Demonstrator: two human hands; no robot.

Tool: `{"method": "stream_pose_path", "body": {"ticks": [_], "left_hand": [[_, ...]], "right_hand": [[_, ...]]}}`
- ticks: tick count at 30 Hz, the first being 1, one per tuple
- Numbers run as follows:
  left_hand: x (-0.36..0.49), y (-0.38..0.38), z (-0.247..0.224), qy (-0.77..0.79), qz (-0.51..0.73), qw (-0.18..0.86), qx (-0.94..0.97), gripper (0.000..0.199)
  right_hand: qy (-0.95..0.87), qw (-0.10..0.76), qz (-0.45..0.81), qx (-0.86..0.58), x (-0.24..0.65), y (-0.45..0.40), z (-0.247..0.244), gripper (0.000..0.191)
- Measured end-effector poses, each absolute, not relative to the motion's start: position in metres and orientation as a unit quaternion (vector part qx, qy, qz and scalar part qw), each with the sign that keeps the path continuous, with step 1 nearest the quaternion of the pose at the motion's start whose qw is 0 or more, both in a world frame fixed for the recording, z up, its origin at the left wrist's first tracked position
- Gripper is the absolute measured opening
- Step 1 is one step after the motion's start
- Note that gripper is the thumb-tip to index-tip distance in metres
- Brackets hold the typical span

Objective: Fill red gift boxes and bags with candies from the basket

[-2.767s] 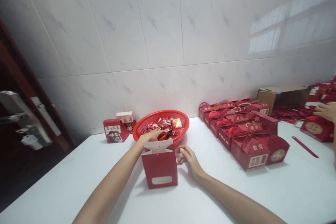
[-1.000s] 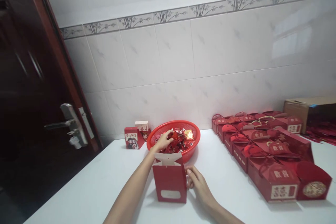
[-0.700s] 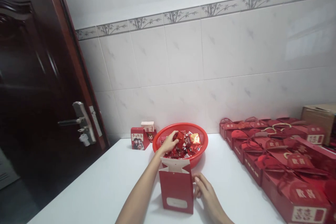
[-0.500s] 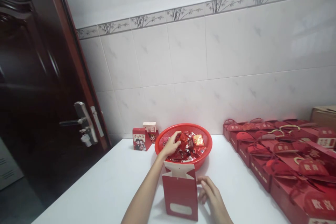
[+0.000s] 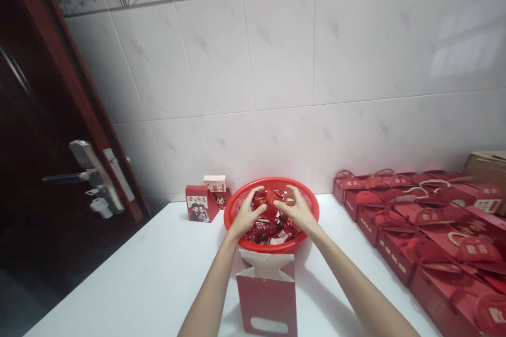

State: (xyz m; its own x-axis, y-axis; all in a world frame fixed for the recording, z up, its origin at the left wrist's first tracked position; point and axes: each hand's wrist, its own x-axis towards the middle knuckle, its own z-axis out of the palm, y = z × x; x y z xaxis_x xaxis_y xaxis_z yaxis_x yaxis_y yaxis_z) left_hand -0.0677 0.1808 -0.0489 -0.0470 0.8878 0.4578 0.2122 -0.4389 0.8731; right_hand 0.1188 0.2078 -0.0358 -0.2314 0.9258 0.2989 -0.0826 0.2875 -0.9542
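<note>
Red basket [image 5: 236, 208] holds both hands: left [image 5: 245, 215] and right [image 5: 297, 210], fingers curled on wrapped candies [image 5: 272, 224].

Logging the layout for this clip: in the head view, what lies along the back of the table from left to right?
Door handle → small red picture box → red basket of sweets → rows of red gift boxes → cardboard box.
</note>
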Motion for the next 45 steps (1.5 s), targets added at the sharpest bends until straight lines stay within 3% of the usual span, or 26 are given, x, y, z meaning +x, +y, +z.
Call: {"method": "stream_pose_path", "body": {"ticks": [4, 13, 23, 31, 39, 45], "left_hand": [[-0.066, 0.179, -0.046, 0.437, 0.582, 0.308, 0.613, 0.054], [-0.062, 0.175, -0.038, 0.459, 0.601, 0.363, 0.545, 0.047], [-0.059, 0.169, -0.025, 0.49, 0.583, 0.512, 0.397, 0.039], [-0.06, 0.167, -0.024, 0.471, 0.63, 0.485, 0.382, 0.057], [-0.062, 0.169, -0.029, 0.469, 0.64, 0.444, 0.417, 0.068], [-0.062, 0.171, -0.031, 0.448, 0.668, 0.428, 0.412, 0.07]], "right_hand": [[-0.604, 0.474, 0.568, -0.297, 0.104, 0.219, -0.041, 0.051], [-0.511, 0.493, 0.661, -0.243, 0.113, 0.219, -0.044, 0.037], [-0.554, 0.509, 0.625, -0.21, 0.111, 0.218, -0.042, 0.045], [-0.654, 0.507, 0.519, -0.215, 0.113, 0.214, -0.038, 0.03], [-0.671, 0.468, 0.544, -0.19, 0.113, 0.214, -0.041, 0.065], [-0.564, 0.491, 0.616, -0.246, 0.113, 0.213, -0.04, 0.074]]}}
